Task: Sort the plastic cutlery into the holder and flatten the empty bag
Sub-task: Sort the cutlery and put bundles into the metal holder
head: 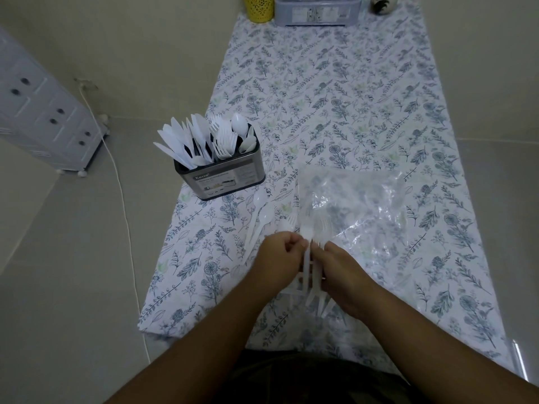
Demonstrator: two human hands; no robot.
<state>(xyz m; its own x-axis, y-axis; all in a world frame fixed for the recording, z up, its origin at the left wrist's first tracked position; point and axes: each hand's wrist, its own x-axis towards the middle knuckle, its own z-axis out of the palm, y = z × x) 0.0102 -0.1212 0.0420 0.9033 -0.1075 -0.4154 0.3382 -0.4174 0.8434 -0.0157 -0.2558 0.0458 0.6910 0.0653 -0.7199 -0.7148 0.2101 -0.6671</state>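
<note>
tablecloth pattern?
White tablecloth printed with grey-blue flowers and leafy sprigs; head view shows it.

From my remote feed I see two bare forearms entering from the bottom edge, with no sleeves reaching as far as the wrists or elbows that show. The left hand [278,259] and the right hand [345,279] wear no gloves, rings, watch or bands that I can make out. The fingers [318,253] are bare, with short nails just visible on the left thumb. Between the arms, at the bottom centre, I see a dark garment [309,377], blackish-olive cloth; I cannot tell its cut.
</note>
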